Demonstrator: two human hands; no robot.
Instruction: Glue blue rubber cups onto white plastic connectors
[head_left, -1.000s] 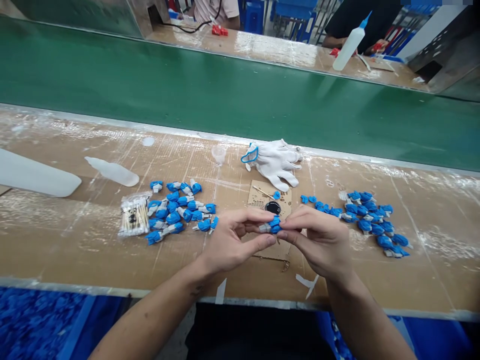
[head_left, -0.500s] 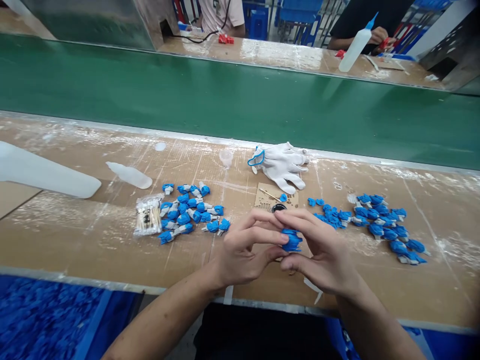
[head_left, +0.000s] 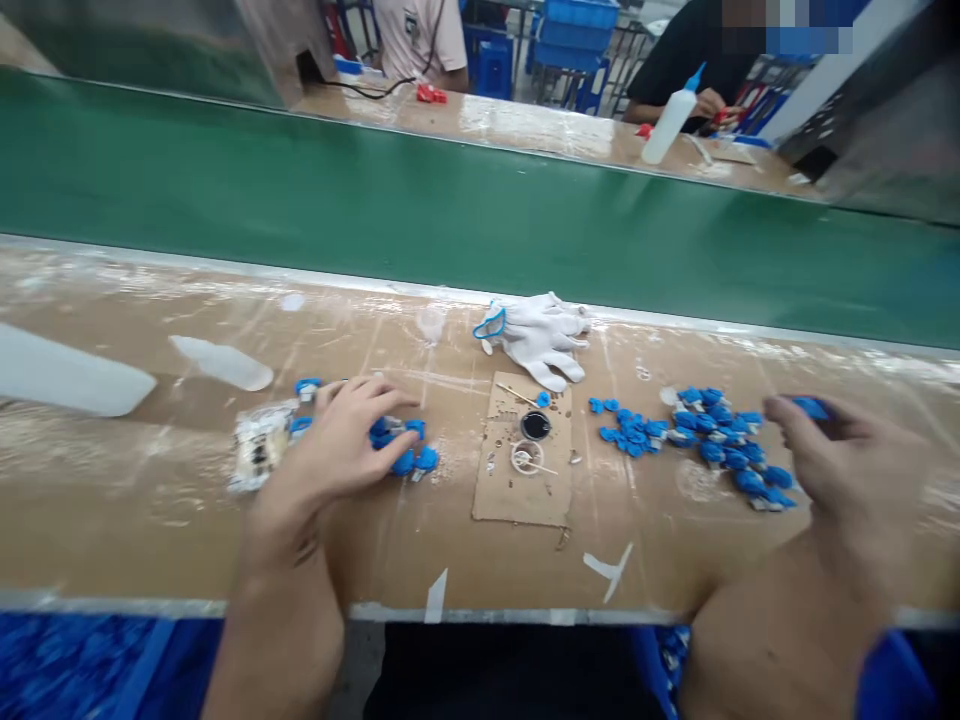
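Observation:
My left hand (head_left: 352, 430) is over the left group of blue-and-grey plastic parts (head_left: 426, 459), its thumb and index finger apart. It covers much of that group, and I cannot tell whether its fingertips touch a part. At the far right, my right hand (head_left: 847, 460) is closed on a blue plastic part (head_left: 814, 407) and blurred by motion. Just left of that hand lies another group of blue-and-grey parts (head_left: 731, 450). Smaller blue pieces (head_left: 634, 434) lie heaped closer to the middle. Between my hands is a cardboard piece (head_left: 495, 495) bearing a cup of dark liquid (head_left: 535, 426).
A clear cup (head_left: 527, 458) and a cotton swab (head_left: 516, 394) sit on the cardboard. Behind is a white glove (head_left: 544, 340), then a green belt (head_left: 450, 200). A bag of swabs (head_left: 259, 445) and a translucent bottle (head_left: 225, 362) lie left. Two people sit across.
My hands have parted from the middle. The left has moved to the left group of parts; the right has carried a blue part to the far right. The camera view has shifted slightly.

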